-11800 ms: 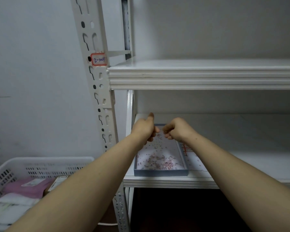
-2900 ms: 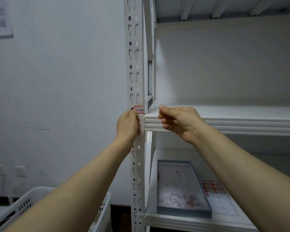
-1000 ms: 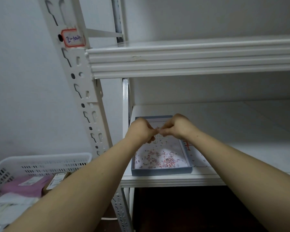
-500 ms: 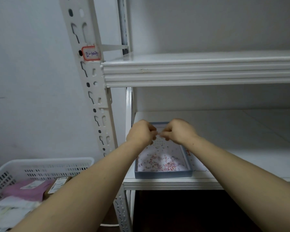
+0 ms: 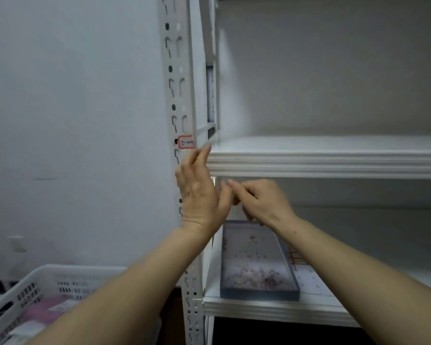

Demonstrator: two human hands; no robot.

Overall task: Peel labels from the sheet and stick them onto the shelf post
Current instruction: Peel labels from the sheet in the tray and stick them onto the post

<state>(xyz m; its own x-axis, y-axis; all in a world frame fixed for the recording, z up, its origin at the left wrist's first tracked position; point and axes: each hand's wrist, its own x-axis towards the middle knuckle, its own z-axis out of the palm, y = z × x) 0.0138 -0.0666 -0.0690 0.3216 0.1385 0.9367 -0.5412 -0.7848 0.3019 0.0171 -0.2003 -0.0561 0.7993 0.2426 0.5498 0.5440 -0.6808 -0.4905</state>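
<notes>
Left hand (image 5: 199, 192) open, right (image 5: 261, 202) perhaps curled

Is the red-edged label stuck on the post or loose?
Stuck on: the label lies flat against the post with nothing holding it.

Storeroom or stockroom, plain and utilitarian. White metal racking: a shelf post (image 5: 182, 70) punched with rows of keyhole slots, an upper shelf board (image 5: 334, 160) and a lower shelf board (image 5: 271, 310) with ribbed front edges. On the post, level with the upper board, a red-bordered label (image 5: 186, 142) with a handwritten number. On the lower board, a shallow blue-grey tray (image 5: 259, 293) of tiny loose bits, just beside a sheet (image 5: 306, 277) of red-bordered stickers. Low on the left, a white perforated plastic basket (image 5: 47, 282) with pink and white packets (image 5: 42, 312) inside. Bare pale wall (image 5: 72, 120) behind, blurred sockets (image 5: 15, 245) low down.
</notes>
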